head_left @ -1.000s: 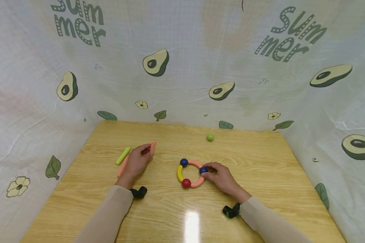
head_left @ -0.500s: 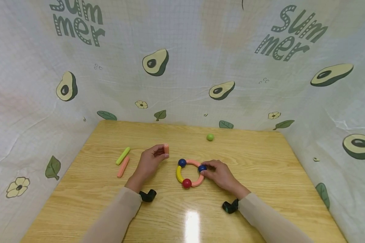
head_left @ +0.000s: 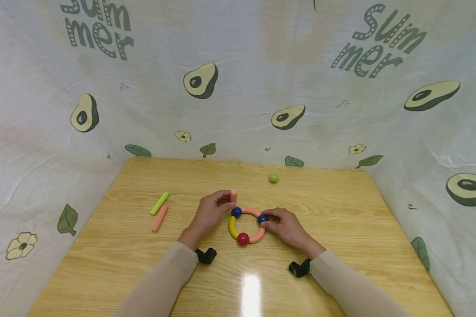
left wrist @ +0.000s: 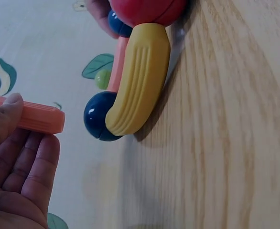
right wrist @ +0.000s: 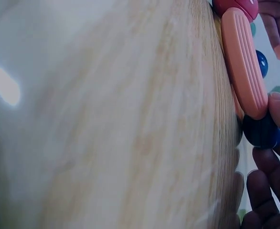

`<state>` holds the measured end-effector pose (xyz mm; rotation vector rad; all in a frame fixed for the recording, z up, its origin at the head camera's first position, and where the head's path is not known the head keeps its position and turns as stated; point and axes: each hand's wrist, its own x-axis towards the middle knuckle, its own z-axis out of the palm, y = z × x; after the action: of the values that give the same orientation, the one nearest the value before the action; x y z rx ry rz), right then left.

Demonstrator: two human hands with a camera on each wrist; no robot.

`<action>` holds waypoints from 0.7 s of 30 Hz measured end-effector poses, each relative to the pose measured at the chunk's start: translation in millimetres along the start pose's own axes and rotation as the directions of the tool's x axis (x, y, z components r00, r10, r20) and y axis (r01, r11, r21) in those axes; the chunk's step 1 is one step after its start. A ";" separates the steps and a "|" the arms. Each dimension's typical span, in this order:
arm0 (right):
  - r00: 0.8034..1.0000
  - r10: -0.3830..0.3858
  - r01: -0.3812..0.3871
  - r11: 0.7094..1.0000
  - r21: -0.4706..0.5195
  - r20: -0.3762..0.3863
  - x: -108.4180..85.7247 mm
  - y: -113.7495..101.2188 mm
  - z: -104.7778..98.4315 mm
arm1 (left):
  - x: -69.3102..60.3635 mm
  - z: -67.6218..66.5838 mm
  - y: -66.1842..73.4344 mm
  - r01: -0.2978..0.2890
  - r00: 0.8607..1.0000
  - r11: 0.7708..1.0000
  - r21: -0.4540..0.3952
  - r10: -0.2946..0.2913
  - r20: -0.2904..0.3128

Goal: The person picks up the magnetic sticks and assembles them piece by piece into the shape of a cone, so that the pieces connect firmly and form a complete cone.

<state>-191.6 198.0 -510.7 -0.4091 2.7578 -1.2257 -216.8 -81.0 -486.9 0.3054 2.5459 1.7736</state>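
Observation:
On the table lies a ring of curved rods and balls. It joins two pink curved rods (right wrist: 245,62), a yellow curved rod (left wrist: 142,81), a red ball (head_left: 243,239) and two blue balls. Just above the far-left blue ball (head_left: 236,212), my left hand (head_left: 212,212) pinches a pink stick (head_left: 233,196) between thumb and fingers, one end pointing up. In the left wrist view the stick's free end is apart from that ball. My right hand (head_left: 288,226) pinches the ring's right blue ball (head_left: 263,219) with thumb and fingers.
A yellow-green stick (head_left: 159,203) and a second pink stick (head_left: 160,218) lie on the wooden table (head_left: 329,193) to the left. A green ball (head_left: 273,178) sits near the back edge. A printed cloth (head_left: 242,88) hangs behind and at the sides.
My left hand has carried the pink stick right, from beside the loose sticks to the ring's far-left blue ball. The right hand keeps its pinch, and the ring has shifted slightly left.

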 end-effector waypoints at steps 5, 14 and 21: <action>1.000 0.004 -0.004 1.000 0.007 -0.005 0.0 -1.7 0.5 | 1.9 5.2 -2.1 0.001 1.000 1.000 0.016 -0.002 0.017; 1.000 0.016 -0.016 1.000 0.010 -0.016 0.4 -0.4 1.4 | 1.3 9.5 -5.6 0.002 1.000 1.000 0.031 -0.003 0.031; 1.000 0.010 -0.010 1.000 0.014 -0.016 -0.5 -0.5 1.0 | 1.9 11.0 -5.8 0.016 0.998 0.998 0.059 -0.019 0.059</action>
<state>-190.8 197.0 -511.0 -0.3855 2.7600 -1.2501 -218.1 -72.4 -496.0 0.3314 2.5546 1.6606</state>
